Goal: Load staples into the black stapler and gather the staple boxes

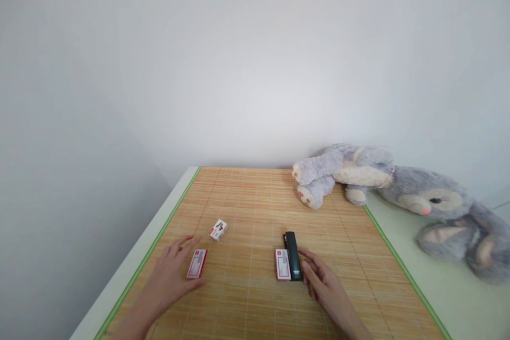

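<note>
A black stapler (293,255) lies on the bamboo mat (247,207), with a small red-and-white box (282,264) flat against its left side. My right hand (323,282) rests just right of the stapler, fingers apart and fingertips close to it, holding nothing. My left hand (172,275) lies flat on the mat, fingers spread, its thumb side next to a second red-and-white box (197,263). A third small box (218,229) sits tilted a little farther back, apart from both hands.
A grey and cream plush rabbit (398,191) lies on its side at the back right, partly on the mat and partly on the pale table (450,287). The mat has green edging (402,268). A white wall stands behind the table.
</note>
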A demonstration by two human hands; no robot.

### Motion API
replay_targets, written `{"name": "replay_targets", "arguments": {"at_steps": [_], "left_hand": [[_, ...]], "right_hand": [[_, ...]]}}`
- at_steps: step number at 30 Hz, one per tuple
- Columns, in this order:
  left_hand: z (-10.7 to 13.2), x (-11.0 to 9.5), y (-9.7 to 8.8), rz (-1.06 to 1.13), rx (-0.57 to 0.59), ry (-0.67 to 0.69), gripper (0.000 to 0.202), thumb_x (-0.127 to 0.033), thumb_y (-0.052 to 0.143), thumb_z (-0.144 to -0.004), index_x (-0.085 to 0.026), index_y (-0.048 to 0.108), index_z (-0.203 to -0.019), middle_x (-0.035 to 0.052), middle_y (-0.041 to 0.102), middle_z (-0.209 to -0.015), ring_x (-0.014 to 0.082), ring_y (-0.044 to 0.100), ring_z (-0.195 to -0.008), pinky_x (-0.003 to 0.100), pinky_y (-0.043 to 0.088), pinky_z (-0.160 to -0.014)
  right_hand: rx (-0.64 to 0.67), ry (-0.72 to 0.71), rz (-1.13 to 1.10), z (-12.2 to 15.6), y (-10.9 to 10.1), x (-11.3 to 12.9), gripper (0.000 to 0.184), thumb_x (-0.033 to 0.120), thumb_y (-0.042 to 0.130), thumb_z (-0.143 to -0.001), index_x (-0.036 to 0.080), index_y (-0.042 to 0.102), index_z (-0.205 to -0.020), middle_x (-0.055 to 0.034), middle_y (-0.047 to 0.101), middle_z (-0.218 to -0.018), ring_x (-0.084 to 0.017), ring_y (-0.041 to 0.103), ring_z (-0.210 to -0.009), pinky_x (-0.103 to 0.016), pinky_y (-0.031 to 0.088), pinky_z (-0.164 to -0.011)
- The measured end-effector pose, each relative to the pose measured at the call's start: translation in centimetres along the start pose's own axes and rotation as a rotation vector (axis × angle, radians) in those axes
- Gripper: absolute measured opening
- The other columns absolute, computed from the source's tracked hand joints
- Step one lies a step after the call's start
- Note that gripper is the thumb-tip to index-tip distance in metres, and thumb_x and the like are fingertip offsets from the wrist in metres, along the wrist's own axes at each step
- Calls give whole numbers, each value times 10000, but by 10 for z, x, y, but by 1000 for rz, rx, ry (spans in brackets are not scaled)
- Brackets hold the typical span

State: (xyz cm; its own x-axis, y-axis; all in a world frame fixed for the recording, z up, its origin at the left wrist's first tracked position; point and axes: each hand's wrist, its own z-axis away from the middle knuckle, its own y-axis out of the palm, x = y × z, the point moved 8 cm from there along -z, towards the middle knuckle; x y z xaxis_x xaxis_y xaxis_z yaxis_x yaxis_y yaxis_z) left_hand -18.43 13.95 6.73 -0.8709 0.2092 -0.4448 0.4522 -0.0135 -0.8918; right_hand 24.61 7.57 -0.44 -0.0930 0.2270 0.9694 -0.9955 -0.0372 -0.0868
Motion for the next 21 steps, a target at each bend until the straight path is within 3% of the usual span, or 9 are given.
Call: {"name": "replay_targets", "arguments": {"at_steps": [3, 6, 10, 13, 17, 21], "left_hand": [[6, 41, -4, 5, 115, -29, 781, -431, 825, -679, -375, 600, -1424, 43, 545, -1530, 367, 495, -1395, 534, 356, -1198], [3, 32, 6, 102, 174, -24, 664, -408, 810, -667, -342, 676, -1314, 50, 585, -1488, 371, 495, -1388, 541, 351, -1199], [-4, -21, 20, 242, 177, 5, 625, -414, 809, -670, -311, 656, -1267, 69, 646, -1359, 367, 553, -1287, 544, 421, -1132], [-9, -81, 32, 358, 150, 59, 604, -431, 802, -720, -309, 613, -1281, 78, 633, -1349, 327, 595, -1206, 504, 469, -1075], [-21, -161, 52, 444, 84, 144, 560, -374, 807, -709, -285, 597, -1221, 60, 662, -1194, 268, 622, -1064, 415, 507, -961], [-33, -205, 76, 448, 146, 222, 502, -318, 837, -642, -270, 622, -1093, 49, 675, -1097, 277, 624, -1044, 379, 490, -904]], "right_hand": [[10, -1, 12, -2, 0, -2, 738, 749, 546, -922, 231, 529, -1448, 25, 589, -755, -114, 458, -505, -257, 340, -461], [15, -10, 13, -3, 0, -2, 729, 739, 542, -930, 222, 532, -1444, 27, 588, -754, -107, 454, -496, -252, 339, -452], [28, -33, 10, -3, 1, 0, 719, 715, 522, -959, 212, 504, -1472, 27, 587, -757, -98, 453, -491, -240, 334, -445], [19, -43, 16, -3, 1, 0, 706, 704, 520, -968, 205, 510, -1467, 24, 589, -757, -98, 457, -495, -237, 338, -448], [18, -54, 14, -3, 1, 1, 688, 693, 523, -974, 208, 523, -1461, 27, 588, -756, -95, 447, -488, -235, 332, -447], [40, -42, 20, -3, 4, 1, 691, 693, 519, -971, 221, 532, -1475, 27, 593, -740, -100, 435, -489, -242, 331, -460]]}}
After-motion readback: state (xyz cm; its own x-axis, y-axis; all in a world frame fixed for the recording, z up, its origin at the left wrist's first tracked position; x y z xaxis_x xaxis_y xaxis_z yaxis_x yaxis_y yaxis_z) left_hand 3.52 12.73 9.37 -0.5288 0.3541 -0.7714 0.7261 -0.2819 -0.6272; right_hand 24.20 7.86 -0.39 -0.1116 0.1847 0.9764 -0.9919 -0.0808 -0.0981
